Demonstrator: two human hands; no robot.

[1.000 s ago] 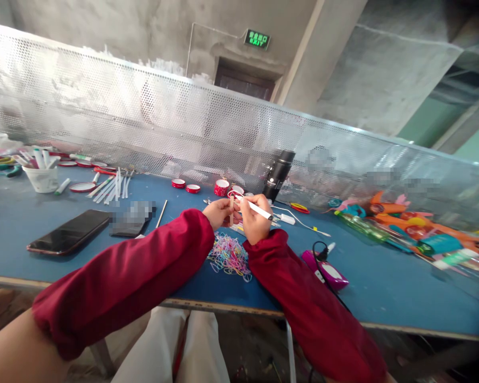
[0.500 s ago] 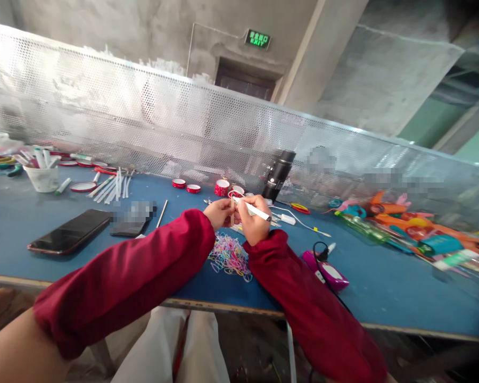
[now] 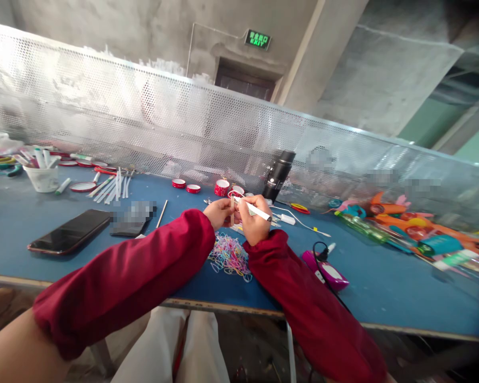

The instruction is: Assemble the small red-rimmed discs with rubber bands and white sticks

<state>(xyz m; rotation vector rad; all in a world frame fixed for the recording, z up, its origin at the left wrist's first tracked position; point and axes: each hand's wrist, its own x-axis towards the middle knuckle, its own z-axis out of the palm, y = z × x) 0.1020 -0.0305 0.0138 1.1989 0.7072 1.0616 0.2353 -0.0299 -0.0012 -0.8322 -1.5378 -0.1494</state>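
Observation:
Both my hands meet above the blue table (image 3: 383,287), in red sleeves. My right hand (image 3: 255,221) is closed round a white pen-like stick (image 3: 259,211) that points right. My left hand (image 3: 219,211) pinches a thin pale stick (image 3: 232,208) held upright, touching the right hand's fingers. A heap of small coloured rubber bands (image 3: 229,255) lies on the table just below the hands.
A black phone (image 3: 69,231) and a dark case lie at left. A white cup of markers (image 3: 43,175), white tubes and red lids sit further back. A black flask (image 3: 278,174) stands behind the hands. A purple gadget with a cable (image 3: 325,268) and colourful packaged toys (image 3: 415,229) lie at right. A perforated metal screen lines the back.
The white stick in my right hand has tilted slightly and its tip sits a little lower. Otherwise the hands stay in place.

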